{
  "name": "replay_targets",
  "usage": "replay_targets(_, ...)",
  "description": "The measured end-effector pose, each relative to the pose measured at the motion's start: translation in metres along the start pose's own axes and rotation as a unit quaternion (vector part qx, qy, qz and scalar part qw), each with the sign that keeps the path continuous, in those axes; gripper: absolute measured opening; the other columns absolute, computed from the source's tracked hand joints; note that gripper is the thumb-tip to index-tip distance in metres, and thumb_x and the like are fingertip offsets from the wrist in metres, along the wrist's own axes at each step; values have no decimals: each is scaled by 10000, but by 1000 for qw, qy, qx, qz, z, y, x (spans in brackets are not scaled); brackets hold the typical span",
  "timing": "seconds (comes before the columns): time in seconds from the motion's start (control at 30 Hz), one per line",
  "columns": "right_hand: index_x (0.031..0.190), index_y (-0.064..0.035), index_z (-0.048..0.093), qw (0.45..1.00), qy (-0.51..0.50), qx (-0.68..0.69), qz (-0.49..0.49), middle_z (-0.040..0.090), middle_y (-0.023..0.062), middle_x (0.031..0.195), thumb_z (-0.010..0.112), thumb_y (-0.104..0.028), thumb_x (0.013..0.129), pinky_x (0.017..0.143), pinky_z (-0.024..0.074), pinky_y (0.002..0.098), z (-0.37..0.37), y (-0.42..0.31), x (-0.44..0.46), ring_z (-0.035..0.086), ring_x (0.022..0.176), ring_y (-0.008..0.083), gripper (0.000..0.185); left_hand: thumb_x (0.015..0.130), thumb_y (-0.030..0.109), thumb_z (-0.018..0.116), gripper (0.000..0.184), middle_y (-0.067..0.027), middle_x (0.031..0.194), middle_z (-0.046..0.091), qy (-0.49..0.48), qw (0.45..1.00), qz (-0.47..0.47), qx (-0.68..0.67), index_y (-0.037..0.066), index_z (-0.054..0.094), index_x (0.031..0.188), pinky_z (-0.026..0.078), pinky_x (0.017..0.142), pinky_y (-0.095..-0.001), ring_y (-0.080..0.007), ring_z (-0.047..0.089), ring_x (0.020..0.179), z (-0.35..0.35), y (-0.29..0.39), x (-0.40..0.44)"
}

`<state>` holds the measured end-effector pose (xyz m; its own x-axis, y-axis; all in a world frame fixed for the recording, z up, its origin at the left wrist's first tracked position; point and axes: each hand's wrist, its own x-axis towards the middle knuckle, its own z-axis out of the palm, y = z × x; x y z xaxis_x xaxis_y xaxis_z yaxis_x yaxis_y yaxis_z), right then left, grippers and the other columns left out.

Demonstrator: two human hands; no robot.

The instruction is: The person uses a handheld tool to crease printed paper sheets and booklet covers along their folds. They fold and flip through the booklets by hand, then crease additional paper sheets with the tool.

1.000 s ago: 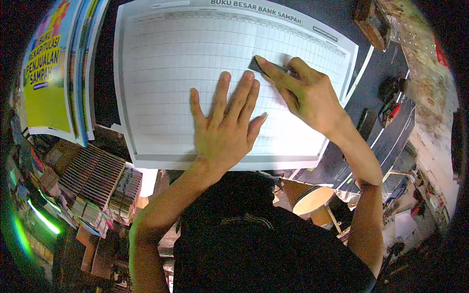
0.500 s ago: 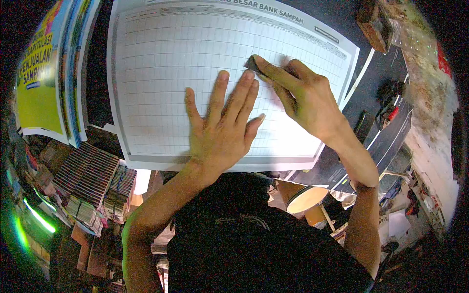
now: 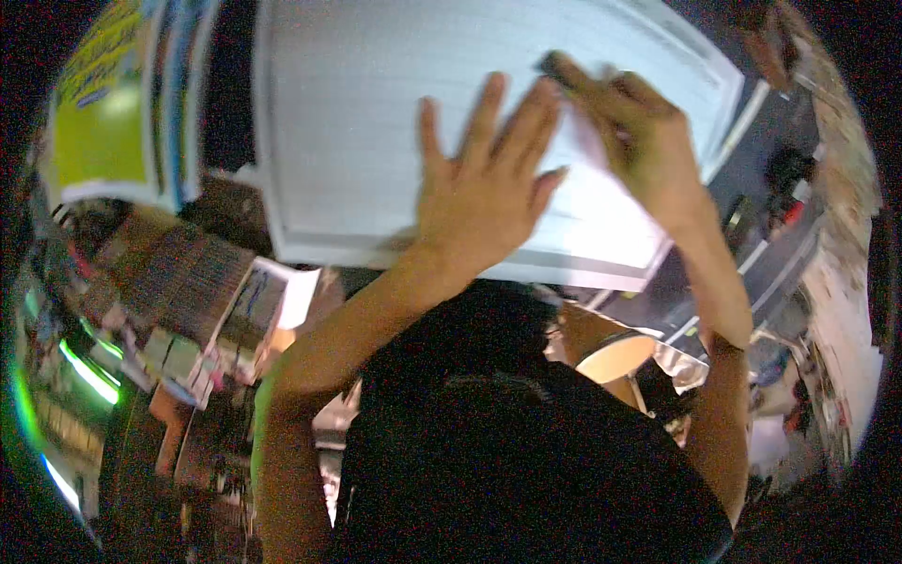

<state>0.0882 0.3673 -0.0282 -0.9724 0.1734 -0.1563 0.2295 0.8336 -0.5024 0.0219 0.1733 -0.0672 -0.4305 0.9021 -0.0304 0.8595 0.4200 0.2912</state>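
Paper sheet [image 3: 348,141] seems light, easily creased; I'd take its edges. My left hand [image 3: 481,193] presses flat, fingers spread; my right hand [image 3: 648,141] pinches a dark piece [image 3: 546,65].

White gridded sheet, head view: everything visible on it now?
The large white sheet with a grey border looks like paper, lying flat, its top edge out of frame. Faint ruled lines show; motion blur hides any print. Its lower right is glaringly bright. The left hand rests spread on it; the right hand pinches a small dark object at its surface.
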Motion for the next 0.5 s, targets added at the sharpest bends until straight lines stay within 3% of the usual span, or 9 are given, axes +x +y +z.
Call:
replay_targets(0.07,1400,-184,618,999,49,-10,2,488,136,735,636,-21,913,610,468,388,4,0,-3,479,606,249,514,988,520,478,639,-11,1650,292,14,1000,7,5,162,459,1517,134,1124,-762,-323,179,1533,2,2,-1)
replay_targets(0.2,1406,-200,615,998,59,-12,-35,482,150,740,653,-26,906,597,460,386,4,1,-1,477,598,259,531,971,539,501,689,9,1655,280,8,1000,-2,-15,164,413,1542,102,1123,-767,-318,198,1533,3,3,-2)
replay_targets(0.33,1403,-230,619,999,38,-11,17,486,132,735,670,-26,887,593,473,386,3,-4,-4,500,586,256,557,983,521,496,646,-6,1654,284,6,1000,-2,-9,163,458,1520,121,1128,-759,-305,201,1531,1,4,-1)
replay_targets(0.4,1409,-228,592,999,40,-11,2,583,162,838,664,-120,904,626,532,439,3,-4,-3,612,678,341,522,982,517,500,651,2,1653,286,4,1000,-1,-1,166,443,1528,102,1136,-750,-301,211,1529,0,4,-2)
replay_targets(0.5,1412,-229,590,999,42,-9,21,579,158,820,667,-126,906,613,535,433,3,-7,-2,608,659,337,522,989,520,487,660,14,1655,284,-5,1000,-5,1,174,410,1546,70,1145,-740,-305,196,1537,0,3,-1)
